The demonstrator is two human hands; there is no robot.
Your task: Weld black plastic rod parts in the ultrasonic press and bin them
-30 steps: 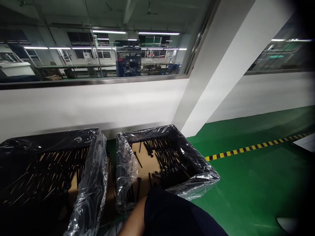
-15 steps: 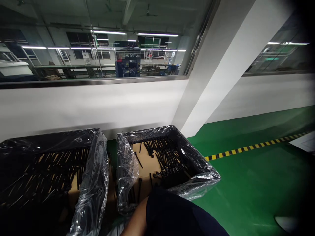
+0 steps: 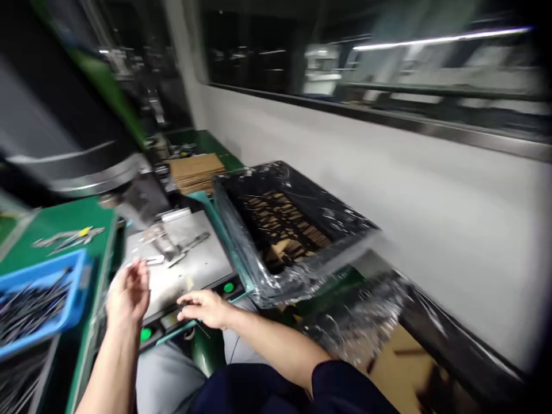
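My left hand [image 3: 128, 293] hovers over the near left corner of a grey metal plate [image 3: 194, 267], fingers loosely apart and holding nothing. My right hand [image 3: 206, 307] rests at the plate's front edge with its fingers closed on a small dark part [image 3: 183, 303]. It sits between two green buttons [image 3: 228, 287] on the front panel. Small metal pieces and a fixture [image 3: 166, 244] lie on the plate under a grey machine head [image 3: 86, 167]. The picture is smeared by motion.
A blue bin [image 3: 64, 313] of thin dark rods stands at the left on a green bench. A box lined with black plastic [image 3: 241, 241] and holding dark rods sits right of the plate. Another lined box [image 3: 409, 356] is at the lower right. Flat cardboard [image 3: 196, 172] is stacked behind.
The view has swung left from the two lined boxes and green floor to the machine bench. Both hands have come into view over the grey plate.
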